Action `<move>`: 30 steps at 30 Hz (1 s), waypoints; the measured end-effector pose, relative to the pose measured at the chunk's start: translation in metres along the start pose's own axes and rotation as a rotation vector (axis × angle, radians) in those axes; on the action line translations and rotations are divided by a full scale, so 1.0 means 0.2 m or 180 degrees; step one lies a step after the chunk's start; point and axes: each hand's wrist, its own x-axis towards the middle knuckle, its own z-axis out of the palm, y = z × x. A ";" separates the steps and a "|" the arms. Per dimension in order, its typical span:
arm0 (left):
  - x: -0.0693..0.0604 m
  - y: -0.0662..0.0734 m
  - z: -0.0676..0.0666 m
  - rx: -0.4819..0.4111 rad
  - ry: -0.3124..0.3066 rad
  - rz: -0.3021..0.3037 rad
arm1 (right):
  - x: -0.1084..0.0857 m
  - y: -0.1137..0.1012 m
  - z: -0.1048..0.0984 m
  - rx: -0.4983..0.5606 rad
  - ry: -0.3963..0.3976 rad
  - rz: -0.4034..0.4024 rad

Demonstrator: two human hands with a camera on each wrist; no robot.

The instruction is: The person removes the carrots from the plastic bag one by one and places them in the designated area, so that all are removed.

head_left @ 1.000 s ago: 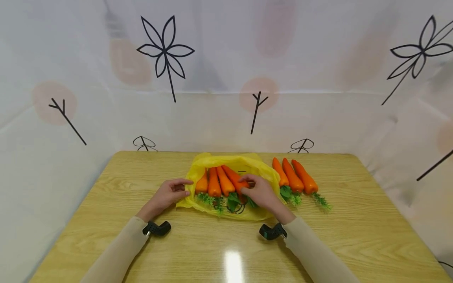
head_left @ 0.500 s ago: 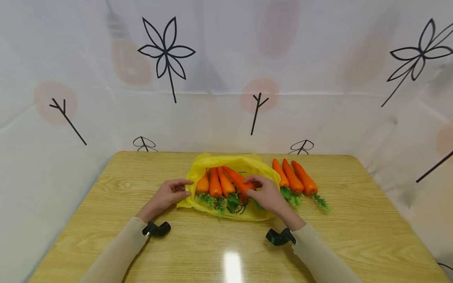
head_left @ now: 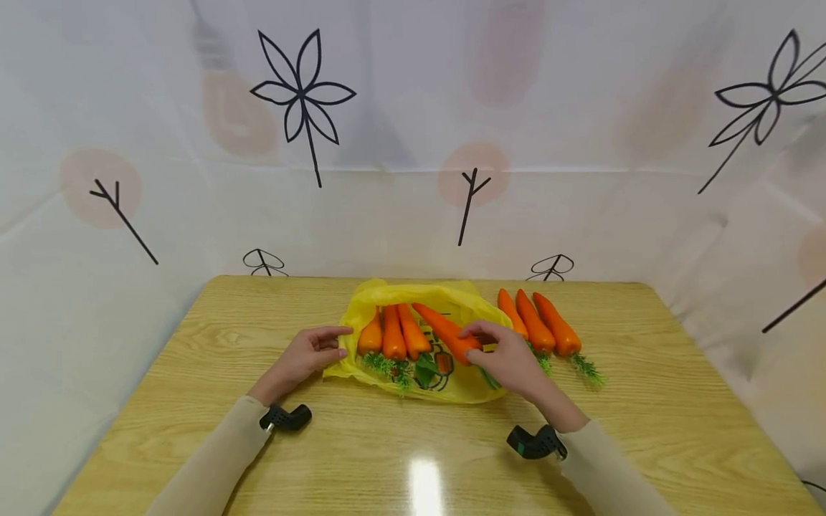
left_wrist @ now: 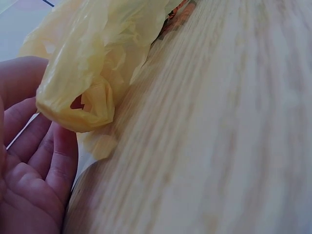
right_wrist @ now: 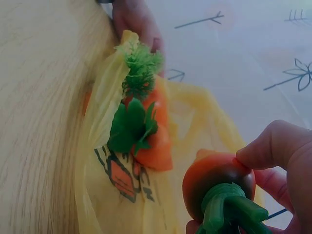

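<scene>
A yellow plastic bag [head_left: 413, 292] lies on its side with its mouth spread toward me. My left hand [head_left: 310, 358] holds its left edge between thumb and fingers; the left wrist view shows the crumpled plastic between them. Inside the bag, three carrots [head_left: 391, 333] lie side by side, green tops toward me. My right hand [head_left: 513, 362] pinches another carrot [head_left: 448, 333] by its thick end, slanted at the bag's mouth with its tip pointing far left. In the right wrist view its green stem [right_wrist: 229, 207] faces the camera.
Three more carrots [head_left: 545, 322] with leafy tops lie to the right of the bag, close to my right hand. All of it rests on a wooden table [head_left: 361, 459]. A patterned white cloth wall [head_left: 387, 222] stands behind the table's far edge.
My right hand has moved right and toward me, drawing its carrot away from the others in the bag. The left hand stays at the bag's edge.
</scene>
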 end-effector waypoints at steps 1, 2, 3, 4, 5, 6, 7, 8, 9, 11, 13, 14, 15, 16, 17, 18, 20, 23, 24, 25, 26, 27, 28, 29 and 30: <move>0.00 0.00 0.00 0.0007 0.0003 -0.0002 | -0.01 0.00 -0.01 -0.0009 -0.0009 -0.0005; 0.00 0.00 0.00 0.0010 0.0000 0.0003 | -0.01 0.00 -0.02 -0.0011 -0.0016 -0.0018; 0.00 0.01 0.00 0.0013 0.0003 0.0002 | -0.01 0.00 -0.03 -0.0011 -0.0016 -0.0033; 0.00 0.01 0.00 0.0023 0.0004 0.0007 | -0.02 0.00 -0.04 -0.0017 -0.0017 -0.0038; 0.00 0.01 0.00 0.0038 0.0011 0.0002 | -0.02 0.00 -0.04 -0.0016 -0.0015 -0.0043; 0.00 0.01 0.00 0.0045 0.0015 0.0004 | -0.02 0.01 -0.05 -0.0010 -0.0012 -0.0047; 0.00 0.01 0.00 0.0060 0.0019 0.0001 | -0.02 0.01 -0.05 -0.0002 -0.0001 -0.0039; 0.00 0.01 0.00 0.0064 0.0016 -0.0003 | -0.03 0.02 -0.06 0.0003 0.0008 -0.0034; 0.00 0.00 0.00 0.0061 0.0014 -0.0006 | -0.03 0.02 -0.07 0.0012 0.0013 -0.0019; 0.00 0.00 0.00 0.0062 0.0007 -0.0012 | -0.05 0.03 -0.08 0.0013 0.0008 -0.0009; 0.00 0.00 0.00 0.0052 0.0000 -0.0023 | -0.06 0.04 -0.10 0.0022 0.0006 -0.0015; 0.00 0.01 0.00 0.0048 -0.0007 -0.0028 | -0.07 0.04 -0.11 0.0021 0.0002 -0.0009; 0.00 0.01 0.00 0.0041 -0.0007 -0.0033 | -0.08 0.05 -0.12 0.0010 0.0000 -0.0009; 0.00 0.01 0.00 0.0043 -0.0009 -0.0037 | -0.08 0.05 -0.13 -0.0006 0.0001 -0.0016; 0.00 0.01 0.00 0.0041 -0.0011 -0.0038 | -0.09 0.05 -0.14 -0.0011 0.0001 -0.0028; 0.00 0.01 0.00 0.0050 -0.0013 -0.0037 | -0.10 0.06 -0.15 -0.0018 0.0012 -0.0027; 0.00 0.01 0.00 0.0053 -0.0014 -0.0034 | -0.12 0.07 -0.17 -0.0048 0.0018 -0.0002; 0.00 0.01 0.00 0.0040 -0.0016 -0.0036 | -0.14 0.08 -0.21 -0.0086 0.0027 0.0024; 0.00 0.01 0.00 0.0038 -0.0018 -0.0041 | -0.15 0.09 -0.22 -0.0099 0.0033 0.0044; 0.00 0.01 0.00 0.0044 -0.0015 -0.0045 | -0.16 0.10 -0.23 -0.0103 0.0027 0.0058; 0.00 0.01 0.00 0.0046 -0.0013 -0.0047 | -0.16 0.10 -0.24 -0.0104 0.0029 0.0060; 0.00 0.01 0.00 0.0050 -0.0013 -0.0044 | -0.17 0.11 -0.24 -0.0116 0.0035 0.0045; 0.00 0.01 0.00 0.0066 -0.0013 -0.0038 | -0.18 0.12 -0.25 -0.0121 0.0040 0.0029; 0.00 0.01 0.00 0.0083 -0.0010 -0.0037 | -0.18 0.13 -0.26 -0.0124 0.0038 0.0024; 0.00 0.01 0.00 0.0091 -0.0010 -0.0031 | -0.19 0.13 -0.27 -0.0113 0.0034 0.0015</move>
